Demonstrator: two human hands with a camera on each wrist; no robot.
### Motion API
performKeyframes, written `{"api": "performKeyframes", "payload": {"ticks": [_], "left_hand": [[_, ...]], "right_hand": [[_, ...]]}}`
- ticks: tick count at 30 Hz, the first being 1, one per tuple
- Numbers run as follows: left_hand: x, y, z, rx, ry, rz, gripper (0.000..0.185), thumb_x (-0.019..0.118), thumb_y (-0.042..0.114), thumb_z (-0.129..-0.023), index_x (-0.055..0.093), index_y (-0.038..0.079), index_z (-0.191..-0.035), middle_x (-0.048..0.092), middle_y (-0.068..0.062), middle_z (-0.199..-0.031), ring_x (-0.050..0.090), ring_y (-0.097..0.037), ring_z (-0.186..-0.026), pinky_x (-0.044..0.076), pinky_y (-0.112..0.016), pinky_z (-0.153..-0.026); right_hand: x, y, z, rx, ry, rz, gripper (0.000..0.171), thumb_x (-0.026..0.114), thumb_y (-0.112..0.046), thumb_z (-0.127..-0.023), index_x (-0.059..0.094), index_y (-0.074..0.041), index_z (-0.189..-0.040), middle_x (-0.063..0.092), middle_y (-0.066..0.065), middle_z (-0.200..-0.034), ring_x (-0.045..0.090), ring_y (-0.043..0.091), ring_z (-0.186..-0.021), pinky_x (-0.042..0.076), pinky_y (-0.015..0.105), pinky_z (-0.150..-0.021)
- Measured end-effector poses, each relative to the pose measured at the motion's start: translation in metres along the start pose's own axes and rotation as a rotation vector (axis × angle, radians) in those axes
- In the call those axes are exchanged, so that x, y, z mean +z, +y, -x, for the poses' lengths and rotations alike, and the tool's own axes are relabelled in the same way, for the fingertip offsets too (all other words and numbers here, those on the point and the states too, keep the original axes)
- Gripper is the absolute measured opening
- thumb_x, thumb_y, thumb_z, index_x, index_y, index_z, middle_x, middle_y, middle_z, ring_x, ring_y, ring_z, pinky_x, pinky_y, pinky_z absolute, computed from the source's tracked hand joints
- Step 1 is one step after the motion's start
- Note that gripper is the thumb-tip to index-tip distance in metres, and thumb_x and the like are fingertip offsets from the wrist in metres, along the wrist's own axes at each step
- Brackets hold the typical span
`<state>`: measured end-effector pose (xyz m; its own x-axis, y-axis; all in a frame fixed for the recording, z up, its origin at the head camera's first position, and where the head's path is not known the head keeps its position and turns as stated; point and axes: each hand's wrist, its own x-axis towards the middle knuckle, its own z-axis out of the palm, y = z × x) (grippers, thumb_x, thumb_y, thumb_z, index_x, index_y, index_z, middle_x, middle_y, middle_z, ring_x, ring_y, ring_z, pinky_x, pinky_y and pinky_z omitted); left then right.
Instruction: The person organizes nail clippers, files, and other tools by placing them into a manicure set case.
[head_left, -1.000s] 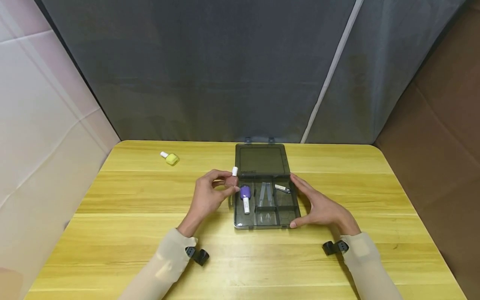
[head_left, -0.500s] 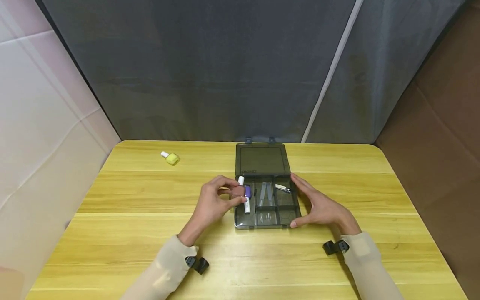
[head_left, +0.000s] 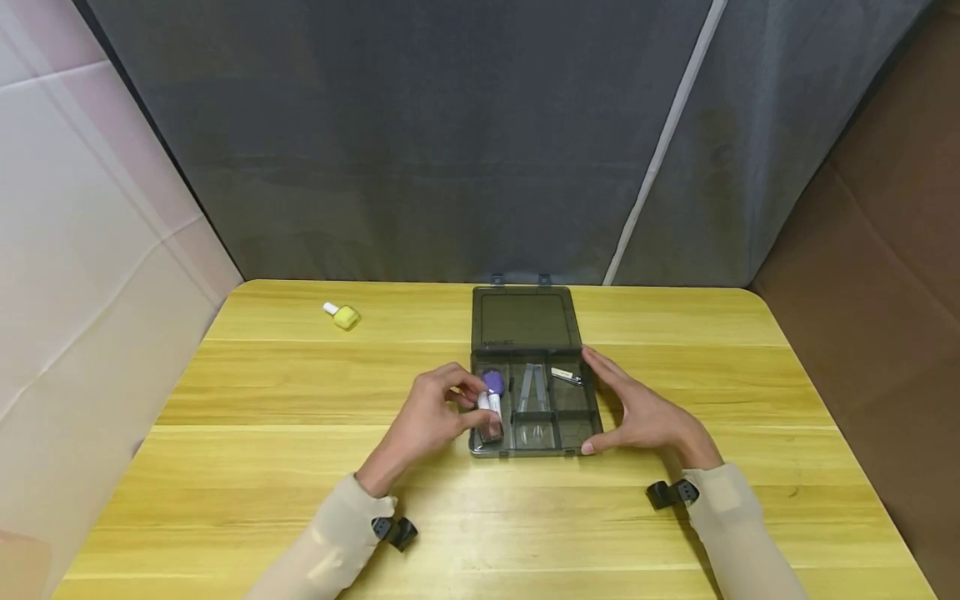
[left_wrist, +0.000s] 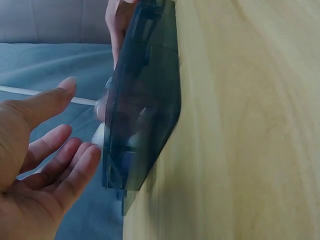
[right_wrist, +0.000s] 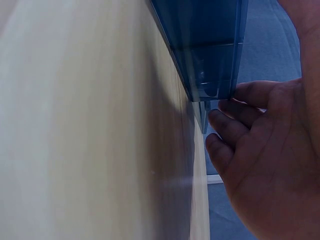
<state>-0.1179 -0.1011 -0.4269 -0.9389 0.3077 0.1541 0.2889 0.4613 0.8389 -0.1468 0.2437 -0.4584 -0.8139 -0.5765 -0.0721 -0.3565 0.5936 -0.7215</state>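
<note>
Left hand has lowered the brown bottle into the box, fingers loosening; right hand rests flat against the box.

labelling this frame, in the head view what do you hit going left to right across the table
yellow bottle → left hand → purple bottle → clear strip in the box → nail clipper → right hand
</note>
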Motion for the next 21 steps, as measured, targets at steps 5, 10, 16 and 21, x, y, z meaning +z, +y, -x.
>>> {"api": "performKeyframes", "payload": {"ticks": [5, 10, 16, 21], "left_hand": [[-0.005, -0.002, -0.003, 0.020, 0.026, -0.005, 0.030, 0.087, 0.020, -0.083, 0.074, 0.002, -0.103, 0.072, -0.013, -0.102, 0.070, -0.026, -0.090, 0.062, -0.028, -0.076], [-0.010, -0.008, -0.007, 0.026, 0.050, -0.011, 0.037, 0.085, 0.023, -0.086, 0.071, 0.001, -0.113, 0.071, -0.015, -0.114, 0.071, -0.033, -0.100, 0.063, -0.040, -0.084], [-0.020, -0.016, -0.012, 0.014, 0.094, -0.102, 0.053, 0.084, 0.030, -0.086, 0.066, 0.005, -0.129, 0.066, -0.013, -0.131, 0.067, -0.038, -0.115, 0.058, -0.049, -0.096], [-0.028, -0.024, -0.018, 0.019, 0.123, -0.163, 0.064, 0.084, 0.033, -0.086, 0.060, 0.006, -0.138, 0.061, -0.013, -0.140, 0.060, -0.039, -0.127, 0.053, -0.051, -0.105]], "right_hand": [[0.000, 0.001, 0.000, -0.001, -0.001, -0.002, 0.138, 0.092, -0.058, -0.066, 0.005, -0.019, -0.167, 0.000, 0.002, -0.175, 0.011, 0.038, -0.159, 0.024, 0.067, -0.121], [0.000, 0.002, 0.000, -0.002, 0.001, -0.001, 0.138, 0.092, -0.057, -0.066, 0.005, -0.020, -0.167, 0.000, 0.000, -0.175, 0.011, 0.038, -0.159, 0.024, 0.067, -0.122], [0.000, 0.002, 0.000, -0.002, 0.000, -0.005, 0.138, 0.092, -0.058, -0.066, 0.005, -0.020, -0.167, 0.000, 0.000, -0.175, 0.010, 0.037, -0.160, 0.023, 0.067, -0.122], [0.000, 0.001, 0.000, -0.002, -0.004, -0.006, 0.138, 0.091, -0.058, -0.067, 0.005, -0.020, -0.167, 0.000, 0.001, -0.175, 0.010, 0.038, -0.159, 0.023, 0.068, -0.121]]}}
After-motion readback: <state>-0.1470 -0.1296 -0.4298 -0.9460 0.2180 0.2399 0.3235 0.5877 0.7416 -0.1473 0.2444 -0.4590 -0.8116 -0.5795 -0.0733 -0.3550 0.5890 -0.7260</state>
